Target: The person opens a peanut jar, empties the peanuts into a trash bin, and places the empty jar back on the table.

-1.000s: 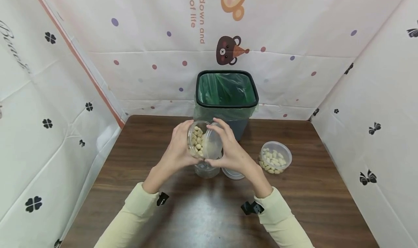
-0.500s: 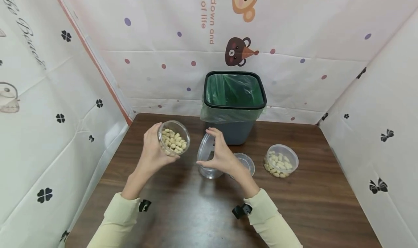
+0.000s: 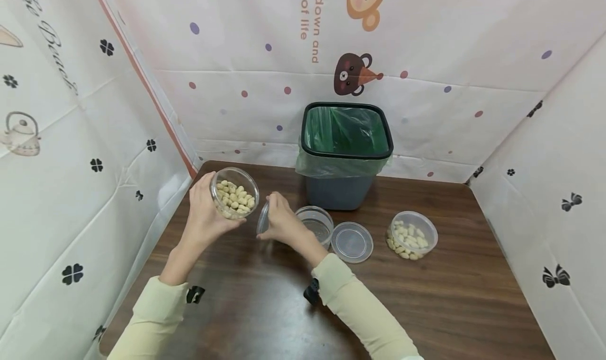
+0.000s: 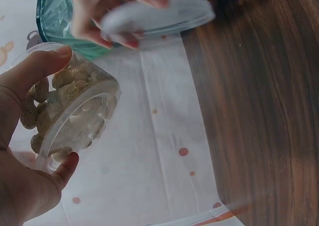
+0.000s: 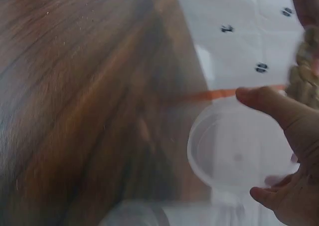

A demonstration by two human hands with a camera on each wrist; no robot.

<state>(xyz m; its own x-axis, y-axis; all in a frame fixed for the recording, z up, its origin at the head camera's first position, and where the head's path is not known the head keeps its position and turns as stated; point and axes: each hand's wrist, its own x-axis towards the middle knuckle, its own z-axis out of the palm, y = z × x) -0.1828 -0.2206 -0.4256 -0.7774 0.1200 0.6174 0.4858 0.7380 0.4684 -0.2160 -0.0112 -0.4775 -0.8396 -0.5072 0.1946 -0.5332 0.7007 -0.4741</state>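
A dark, wood-grained table stands in a booth of white printed sheeting dotted with clovers, bows and cartoon bears. At far left the left hand grips a round, clear plastic tub of pale peanuts, thumb over the rim and fingers curled under the base; the tub is lidless, tilted toward the viewer and held above the table near its left rear corner. Just beside it the right hand pinches a thin, translucent round lid on edge between thumb and fingers, close to the tub but apart from it; the wrist view shows the lid's shallow raised rim. Next rightward an empty clear tub stands on the table, touching or nearly touching the right wrist. Behind it a grey, square waste bin, lined with a crinkled green bag under a black rim, stands against the rear wall. A second flat lid lies just beside the empty tub. Farthest right a second open tub of peanuts rests upright on the table.
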